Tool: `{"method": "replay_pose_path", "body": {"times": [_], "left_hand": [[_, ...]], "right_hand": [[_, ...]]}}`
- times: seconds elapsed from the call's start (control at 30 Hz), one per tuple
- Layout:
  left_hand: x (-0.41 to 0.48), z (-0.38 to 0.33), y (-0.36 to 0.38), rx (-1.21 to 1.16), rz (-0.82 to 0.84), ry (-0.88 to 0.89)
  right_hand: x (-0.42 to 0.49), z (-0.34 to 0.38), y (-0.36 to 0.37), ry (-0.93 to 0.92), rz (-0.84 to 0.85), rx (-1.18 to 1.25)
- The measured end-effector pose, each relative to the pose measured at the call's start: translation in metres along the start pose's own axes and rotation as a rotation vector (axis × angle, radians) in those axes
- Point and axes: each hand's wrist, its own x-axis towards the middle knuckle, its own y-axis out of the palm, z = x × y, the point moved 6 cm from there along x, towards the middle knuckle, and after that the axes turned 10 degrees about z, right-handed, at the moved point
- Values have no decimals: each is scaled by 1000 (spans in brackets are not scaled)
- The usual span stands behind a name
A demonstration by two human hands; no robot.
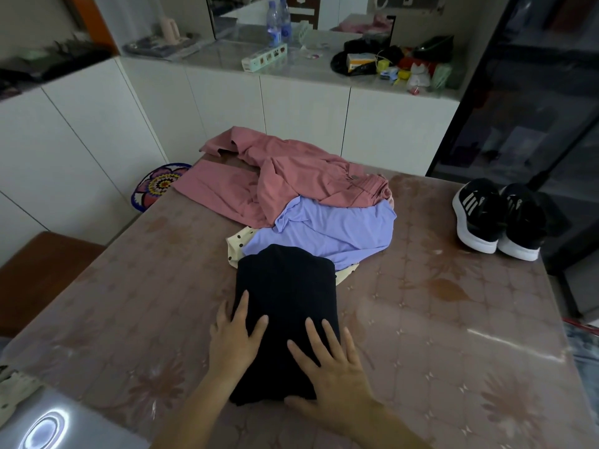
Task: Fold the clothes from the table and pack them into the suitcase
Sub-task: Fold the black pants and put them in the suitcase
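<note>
Two bare forearms reach in from the bottom edge, and both grips lie flat on a folded black garment at the near middle of the bench. The left grip rests on the garment's left edge with its fingers straight and spread. The right grip presses the lower right part, fingers likewise straight and fanned, thumb along the near hem. Neither one curls round the cloth. The garment lies as a tall, narrow rectangle directly under both palms, running away from the person.

At the lower left corner sits a glossy silver surface that catches a light; I cannot tell what it is.

Just past the black garment's far end lies a loose heap that it overlaps: a cream polka-dot piece at the bottom, a crumpled lilac shirt over it, and a rumpled pink garment spread to the far left corner. A pair of black sneakers with white soles stands at the right edge, well apart from the clothes.

Beside the bench on the left is a brown seat, and a floral mat shows beyond it. White cabinets line the back, with two water bottles and small clutter on top.
</note>
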Motion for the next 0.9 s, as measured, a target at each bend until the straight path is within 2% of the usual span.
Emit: {"method": "replay_pose_path", "body": {"times": [0.07,0.23,0.3,0.37,0.4,0.5,0.53,0.6,0.67,0.73,0.77,0.83,0.9], "left_hand": [[-2,6,3,-41,39,-21],[3,20,2,-541,99,-173],[-1,11,-1,-521,121,-168],[-9,-6,-12,-466,75,-116],[-12,-15,-19,-430,42,-64],[-22,-60,-50,-304,-23,149],[-26,-81,-60,-246,-38,254],[-41,-128,-76,-50,-57,469],[-62,-174,-79,176,-91,700],[-86,-206,-63,338,-112,933],[-99,-214,-46,418,-117,1032],[-121,-213,-1,570,-117,1158],[-140,-198,47,667,1,1220]], "right_hand": [[9,-3,11,4,50,-38],[21,1,0,16,47,-72],[20,0,2,11,37,-130],[16,-2,14,-3,51,-55],[10,-1,17,-5,102,-19],[-17,-13,-3,-11,-53,112],[-26,-22,-15,-9,-154,193],[-45,-41,-36,4,-250,405],[-67,-65,-63,100,-497,492],[-92,-91,-80,248,-759,409],[-104,-102,-83,303,-829,356],[-117,-113,-75,329,-770,171],[-121,-119,-37,252,-563,-9]]}}
